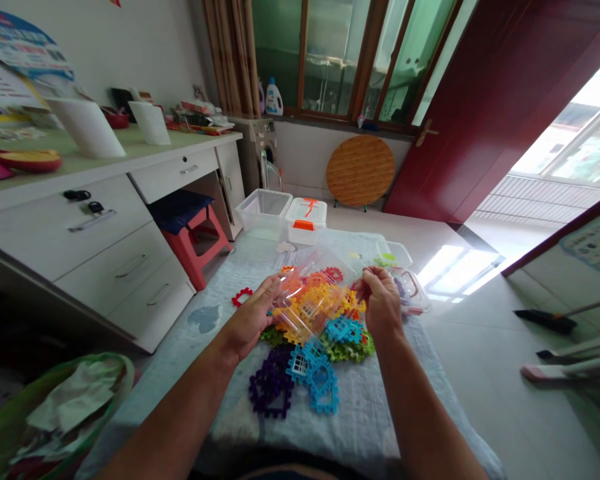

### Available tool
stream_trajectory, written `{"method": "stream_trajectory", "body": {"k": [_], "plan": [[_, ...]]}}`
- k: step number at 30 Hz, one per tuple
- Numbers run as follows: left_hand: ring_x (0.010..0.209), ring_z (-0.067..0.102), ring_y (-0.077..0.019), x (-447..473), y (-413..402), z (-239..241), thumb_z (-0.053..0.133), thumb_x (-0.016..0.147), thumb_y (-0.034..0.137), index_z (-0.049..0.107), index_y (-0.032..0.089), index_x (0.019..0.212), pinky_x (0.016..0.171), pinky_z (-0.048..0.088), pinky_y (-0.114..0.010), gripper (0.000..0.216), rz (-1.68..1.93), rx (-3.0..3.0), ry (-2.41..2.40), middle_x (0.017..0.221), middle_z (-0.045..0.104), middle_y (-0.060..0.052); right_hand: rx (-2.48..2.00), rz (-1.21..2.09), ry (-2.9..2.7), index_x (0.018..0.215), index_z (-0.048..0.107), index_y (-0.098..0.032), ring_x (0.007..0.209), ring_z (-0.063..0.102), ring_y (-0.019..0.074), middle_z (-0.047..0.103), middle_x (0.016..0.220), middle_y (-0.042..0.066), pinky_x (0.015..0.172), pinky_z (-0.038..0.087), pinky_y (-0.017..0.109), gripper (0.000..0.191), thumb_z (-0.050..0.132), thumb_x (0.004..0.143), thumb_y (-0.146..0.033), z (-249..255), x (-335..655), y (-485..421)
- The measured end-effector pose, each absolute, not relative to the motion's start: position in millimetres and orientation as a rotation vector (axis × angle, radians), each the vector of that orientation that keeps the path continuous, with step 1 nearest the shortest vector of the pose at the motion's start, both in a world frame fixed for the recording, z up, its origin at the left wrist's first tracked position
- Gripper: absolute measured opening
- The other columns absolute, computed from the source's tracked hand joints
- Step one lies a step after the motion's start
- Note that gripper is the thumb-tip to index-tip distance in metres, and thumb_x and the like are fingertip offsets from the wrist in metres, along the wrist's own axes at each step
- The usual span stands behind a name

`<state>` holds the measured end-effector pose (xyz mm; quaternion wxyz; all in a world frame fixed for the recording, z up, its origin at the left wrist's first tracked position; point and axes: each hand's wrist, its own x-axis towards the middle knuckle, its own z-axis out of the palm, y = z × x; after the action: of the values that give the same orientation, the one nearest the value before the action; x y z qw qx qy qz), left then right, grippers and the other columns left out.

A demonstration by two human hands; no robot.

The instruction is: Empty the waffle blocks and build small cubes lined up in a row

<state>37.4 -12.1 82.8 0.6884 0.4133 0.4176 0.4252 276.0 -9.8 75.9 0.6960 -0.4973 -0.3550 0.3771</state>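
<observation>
Between my two hands is a tilted, see-through plastic container (330, 261), held over a pile of toothed interlocking plastic pieces. My left hand (253, 319) grips its left side, and my right hand (381, 300) pinches the right side. Through the clear plastic show yellow pieces (305, 313) with orange and red ones behind. Blue pieces (325, 380) and dark purple pieces (270, 387) lie nearer to me on the cloth. Green pieces (353, 348) are partly covered at the right of the pile. A red piece (241, 297) lies apart, left of my left hand.
A cloth-covered table (205, 373) bears the pile. At its far end are an open clear bin (264, 207) and a lidded box (306, 223) with orange clasps. Another clear box (414, 293) stands by the right edge. A red stool (197, 243) is left, near a waste bin (125, 380).
</observation>
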Motion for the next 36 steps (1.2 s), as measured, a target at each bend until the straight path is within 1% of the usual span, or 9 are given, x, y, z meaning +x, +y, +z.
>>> {"method": "stream_trajectory", "body": {"k": [5,10,15,18,21,25,28,32,36], "plan": [[0.100,0.061,-0.0217,42,-18,79,0.056,0.086,0.057,0.058,0.024,0.120,0.077,0.054,-0.033,0.048,0.927,0.855,0.871,0.106,0.065,-0.007,-1.323,0.568,-0.875,0.078,0.055,-0.020,0.058,0.042,0.0103,0.047,0.066,-0.005,0.055,0.037,0.023,0.014,0.058,0.078,-0.034,76,267,-7],[0.101,0.062,-0.0215,46,-21,80,0.058,0.086,0.054,0.060,0.021,0.116,0.077,0.054,-0.032,0.045,0.924,0.797,0.859,0.112,0.063,-0.009,-1.347,0.605,-0.888,0.082,0.055,-0.020,0.057,0.041,0.0111,0.047,0.067,-0.005,0.056,0.037,0.025,0.018,0.056,0.078,-0.037,76,262,-5],[0.099,0.062,-0.0193,47,-22,82,0.065,0.084,0.043,0.055,0.024,0.121,0.075,0.055,-0.030,0.042,0.918,0.814,0.846,0.110,0.061,-0.006,-1.298,0.576,-0.971,0.086,0.058,-0.020,0.060,0.041,0.0106,0.046,0.068,-0.005,0.059,0.037,0.024,0.020,0.059,0.077,-0.038,78,257,2],[0.097,0.063,-0.0184,47,-20,81,0.065,0.084,0.040,0.056,0.023,0.118,0.076,0.056,-0.030,0.039,0.957,0.771,0.819,0.106,0.062,-0.005,-1.223,0.658,-0.929,0.094,0.057,-0.021,0.062,0.045,0.0100,0.049,0.073,-0.005,0.059,0.039,0.023,0.027,0.063,0.077,-0.040,81,256,3],[0.090,0.065,-0.0196,47,-14,84,0.065,0.083,0.038,0.056,0.021,0.114,0.076,0.057,-0.035,0.036,1.007,0.653,0.774,0.099,0.062,-0.006,-1.141,0.821,-0.820,0.100,0.053,-0.023,0.063,0.049,0.0097,0.052,0.080,-0.004,0.053,0.041,0.021,0.035,0.066,0.076,-0.045,85,256,-4],[0.089,0.065,-0.0204,50,-5,87,0.063,0.083,0.039,0.055,0.020,0.112,0.077,0.058,-0.038,0.036,1.104,0.573,0.754,0.098,0.063,-0.007,-1.169,1.101,-0.831,0.090,0.054,-0.021,0.060,0.052,0.0101,0.054,0.076,-0.003,0.044,0.042,0.019,0.036,0.069,0.073,-0.049,88,250,-25],[0.097,0.063,-0.0199,57,-1,84,0.065,0.082,0.041,0.054,0.023,0.113,0.080,0.057,-0.035,0.038,1.212,0.630,0.758,0.104,0.062,-0.005,-1.176,1.285,-0.944,0.081,0.053,-0.020,0.057,0.055,0.0110,0.055,0.069,-0.003,0.042,0.045,0.020,0.035,0.069,0.074,-0.050,88,241,-36],[0.109,0.059,-0.0206,68,2,81,0.064,0.083,0.043,0.048,0.029,0.121,0.085,0.054,-0.035,0.044,1.221,0.717,0.745,0.119,0.058,-0.004,-1.198,1.320,-0.982,0.070,0.050,-0.019,0.047,0.050,0.0082,0.055,0.058,-0.004,0.039,0.042,0.018,0.033,0.074,0.070,-0.042,86,234,-33],[0.114,0.058,-0.0227,72,11,83,0.062,0.083,0.047,0.039,0.029,0.132,0.095,0.049,-0.039,0.057,1.091,0.842,0.684,0.125,0.057,-0.007,-1.141,1.331,-0.832,0.070,0.053,-0.018,0.050,0.052,0.0084,0.057,0.060,-0.003,0.040,0.044,0.018,0.033,0.079,0.062,-0.037,90,239,-21]]}}
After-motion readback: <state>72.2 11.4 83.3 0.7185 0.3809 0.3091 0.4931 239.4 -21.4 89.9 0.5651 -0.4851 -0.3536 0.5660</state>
